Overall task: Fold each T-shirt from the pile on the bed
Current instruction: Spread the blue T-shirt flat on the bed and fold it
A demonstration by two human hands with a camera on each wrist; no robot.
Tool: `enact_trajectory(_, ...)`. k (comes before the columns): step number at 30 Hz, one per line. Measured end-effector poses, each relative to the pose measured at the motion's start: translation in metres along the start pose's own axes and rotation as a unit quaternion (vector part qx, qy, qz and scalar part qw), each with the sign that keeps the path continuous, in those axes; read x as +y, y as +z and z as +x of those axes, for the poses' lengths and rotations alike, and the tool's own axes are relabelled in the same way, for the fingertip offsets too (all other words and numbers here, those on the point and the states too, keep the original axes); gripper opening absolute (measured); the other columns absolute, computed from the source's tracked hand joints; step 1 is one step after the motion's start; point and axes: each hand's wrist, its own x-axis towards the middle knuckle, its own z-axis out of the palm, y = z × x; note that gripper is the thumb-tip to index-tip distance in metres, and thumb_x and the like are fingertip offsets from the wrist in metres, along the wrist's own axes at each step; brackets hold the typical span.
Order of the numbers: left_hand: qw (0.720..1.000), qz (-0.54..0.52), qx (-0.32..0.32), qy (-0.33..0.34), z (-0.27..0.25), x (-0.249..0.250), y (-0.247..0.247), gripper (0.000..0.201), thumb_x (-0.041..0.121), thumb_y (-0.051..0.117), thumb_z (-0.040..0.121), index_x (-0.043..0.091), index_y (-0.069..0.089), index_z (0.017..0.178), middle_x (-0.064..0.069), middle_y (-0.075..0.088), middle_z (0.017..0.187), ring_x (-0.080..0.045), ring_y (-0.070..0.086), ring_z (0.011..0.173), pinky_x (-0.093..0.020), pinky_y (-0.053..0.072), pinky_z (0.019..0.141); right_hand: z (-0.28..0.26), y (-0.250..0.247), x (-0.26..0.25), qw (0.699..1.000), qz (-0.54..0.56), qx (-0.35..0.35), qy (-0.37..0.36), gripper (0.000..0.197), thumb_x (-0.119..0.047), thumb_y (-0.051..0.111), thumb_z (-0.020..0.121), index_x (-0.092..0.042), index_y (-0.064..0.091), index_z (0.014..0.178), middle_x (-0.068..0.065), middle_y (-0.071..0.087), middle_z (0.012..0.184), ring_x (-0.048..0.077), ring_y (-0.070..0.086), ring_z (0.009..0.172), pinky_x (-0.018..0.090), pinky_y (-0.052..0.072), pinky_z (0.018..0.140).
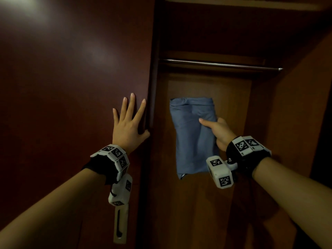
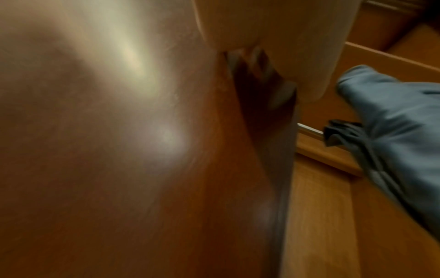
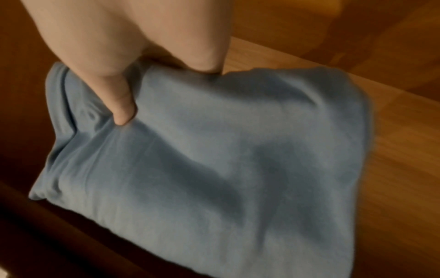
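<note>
Open wardrobe (image 1: 206, 83), folded T-shirt (image 1: 194, 137) under thumb (image 1: 206, 123)

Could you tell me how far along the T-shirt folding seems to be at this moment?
Done: one blue T-shirt is already folded into a neat rectangle. In hand: the right hand grips it in front of the open wardrobe, below the hanging rail, while the left hand rests flat on the wardrobe door. Left: setting it down. The bed and pile are out of view, so the remaining shirts cannot be judged.

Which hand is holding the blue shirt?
The right hand grips the folded blue shirt, thumb on top. The left hand holds nothing; it lies flat, fingers spread, on the dark wardrobe door.
</note>
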Motion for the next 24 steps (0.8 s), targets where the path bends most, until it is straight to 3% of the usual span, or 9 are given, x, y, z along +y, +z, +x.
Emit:
enact_trajectory(3,1.000,-0.011,0.000,-0.011,-0.003,0.003,-0.002,0.093,0.030,0.068,0.082,0.026,0.005,0.152,-0.006,-0.010,0.160,-0.022,-0.017,0.144,-0.051,-0.006,0.114,-0.001,0.003,0.000,1.000,-0.003,-0.008,-0.001,0.039,-0.011,0.065,0.086,-0.005,0.058,0.123,0.014,0.066,0.114,0.029,0.063,0.103,0.040,0.051,0.091)
enact_trajectory(5,0.999,-0.037,0.027,0.002,-0.005,0.011,-0.001,0.083,0.028,0.067,0.085,0.018,0.018,0.152,-0.012,-0.001,0.160,-0.029,-0.006,0.146,-0.049,0.001,0.116,0.000,0.003,-0.003,1.000,-0.001,-0.012,-0.007,0.036,-0.010,0.064,0.087,-0.005,0.058,0.122,0.015,0.066,0.114,0.029,0.063,0.102,0.037,0.051,0.088)
enact_trajectory(9,0.984,-0.112,0.110,0.081,-0.001,0.053,0.003,0.062,0.041,0.054,0.088,0.005,0.044,0.137,-0.018,0.032,0.149,-0.032,0.030,0.138,-0.039,0.029,0.111,-0.001,-0.004,-0.018,1.000,0.011,-0.012,-0.020,0.036,-0.011,0.065,0.087,-0.003,0.058,0.122,0.014,0.066,0.112,0.028,0.064,0.102,0.037,0.052,0.088)
enact_trajectory(11,0.972,-0.213,0.092,0.041,0.012,0.083,0.002,0.067,0.048,0.057,0.086,0.007,0.044,0.137,-0.011,0.039,0.144,-0.024,0.038,0.132,-0.035,0.039,0.106,0.000,-0.012,-0.029,0.999,0.019,-0.008,-0.027,0.037,-0.011,0.065,0.086,-0.001,0.058,0.121,0.015,0.067,0.111,0.028,0.065,0.101,0.039,0.052,0.089)
enact_trajectory(13,0.924,-0.378,0.020,-0.057,0.030,0.115,0.001,0.079,0.052,0.067,0.080,0.014,0.036,0.142,-0.002,0.043,0.141,-0.014,0.044,0.128,-0.032,0.042,0.104,0.000,-0.023,-0.043,0.999,0.037,0.004,-0.037,0.036,-0.011,0.067,0.085,0.000,0.060,0.118,0.017,0.068,0.107,0.029,0.066,0.097,0.040,0.052,0.089)
enact_trajectory(16,0.745,-0.634,-0.093,-0.186,0.059,0.162,-0.003,0.078,0.042,0.074,0.077,0.014,0.036,0.139,-0.003,0.057,0.130,-0.013,0.060,0.110,-0.031,0.054,0.089,-0.001,-0.049,-0.069,0.997,0.060,0.012,-0.055,0.025,-0.009,0.066,0.085,-0.001,0.063,0.109,0.015,0.070,0.098,0.026,0.069,0.089,0.036,0.056,0.079)
enact_trajectory(18,0.670,-0.703,-0.157,-0.180,0.079,0.189,-0.004,0.055,0.032,0.070,0.084,0.009,0.050,0.130,-0.008,0.065,0.122,-0.019,0.067,0.102,-0.031,0.057,0.083,-0.002,-0.069,-0.090,0.995,0.075,0.010,-0.066,0.024,-0.008,0.064,0.086,-0.001,0.063,0.109,0.014,0.070,0.099,0.025,0.068,0.088,0.032,0.056,0.077)
enact_trajectory(20,0.644,-0.730,-0.184,-0.136,0.099,0.217,-0.007,0.038,0.026,0.065,0.088,0.008,0.060,0.121,-0.009,0.069,0.114,-0.022,0.068,0.101,-0.034,0.056,0.085,0.000,-0.093,-0.111,0.993,0.084,0.013,-0.077,0.030,-0.007,0.063,0.087,0.000,0.060,0.116,0.017,0.067,0.109,0.029,0.066,0.097,0.036,0.055,0.084)
enact_trajectory(24,0.634,-0.750,-0.153,-0.109,0.140,0.267,-0.013,0.032,0.020,0.064,0.089,0.006,0.063,0.118,-0.010,0.071,0.109,-0.024,0.068,0.100,-0.033,0.056,0.082,0.007,-0.140,-0.154,0.993,0.069,-0.028,-0.094,0.038,-0.012,0.059,0.090,0.002,0.055,0.126,0.019,0.063,0.120,0.029,0.062,0.111,0.037,0.051,0.095)
